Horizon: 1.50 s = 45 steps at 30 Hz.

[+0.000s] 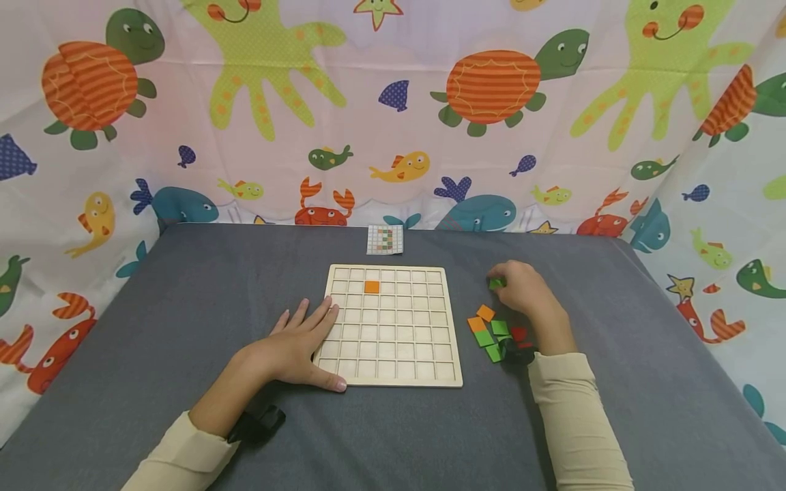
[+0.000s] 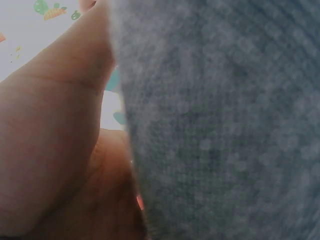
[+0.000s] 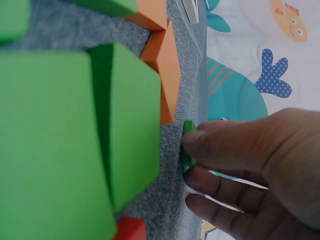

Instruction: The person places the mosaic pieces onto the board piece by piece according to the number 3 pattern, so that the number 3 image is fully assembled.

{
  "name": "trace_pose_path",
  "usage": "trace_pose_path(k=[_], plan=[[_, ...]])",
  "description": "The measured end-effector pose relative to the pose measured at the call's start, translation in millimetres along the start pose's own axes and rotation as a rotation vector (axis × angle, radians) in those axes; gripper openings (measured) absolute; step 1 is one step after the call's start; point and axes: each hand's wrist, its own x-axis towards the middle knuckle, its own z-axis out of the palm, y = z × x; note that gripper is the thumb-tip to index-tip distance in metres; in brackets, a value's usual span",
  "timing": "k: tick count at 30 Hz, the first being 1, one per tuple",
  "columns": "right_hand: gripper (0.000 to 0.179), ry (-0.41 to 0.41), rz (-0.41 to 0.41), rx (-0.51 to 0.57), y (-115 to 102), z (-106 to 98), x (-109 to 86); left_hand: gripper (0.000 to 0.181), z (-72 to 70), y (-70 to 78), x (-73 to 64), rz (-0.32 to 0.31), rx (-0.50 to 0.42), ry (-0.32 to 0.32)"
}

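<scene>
A pale wooden grid board lies on the grey cloth, with one orange tile in a cell of its top row area. My left hand rests spread at the board's left edge, thumb at the lower left corner and fingertips over the rim. To the right of the board, my right hand pinches a green tile between thumb and fingers, close over the cloth. Just below that hand is a loose pile of green tiles, orange tiles and red tiles, partly hidden by the wrist.
A small printed card with a coloured grid pattern lies beyond the board, near the table's back edge. A curtain with sea animals hangs behind and at both sides. In the left wrist view, blurred grey cloth fills most of the picture.
</scene>
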Motion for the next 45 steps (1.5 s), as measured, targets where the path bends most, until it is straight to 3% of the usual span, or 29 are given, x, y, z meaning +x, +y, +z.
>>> trace_pose_path(k=[9, 23, 31, 39, 45], plan=[[0.018, 0.028, -0.074, 0.028, -8, 1, 4.9, 0.132, 0.9, -2.8, 0.4, 0.001, 0.006, -0.001], [0.018, -0.074, -0.102, 0.154, -36, 4, 13.4, 0.131, 1.1, -1.3, -3.3, 0.006, -0.003, 0.009], [0.028, -0.139, -0.099, 0.175, -54, 9, 17.9, 0.130, 0.7, -0.5, -2.0, 0.014, -0.004, 0.004], [0.036, -0.135, -0.177, 0.164, -68, 16, 23.5, 0.131, 2.0, -2.2, -1.2, 0.010, 0.015, 0.007], [0.036, -0.158, -0.186, 0.170, -75, 21, 27.0, 0.132, 3.7, -3.4, 1.9, 0.003, 0.018, 0.001]])
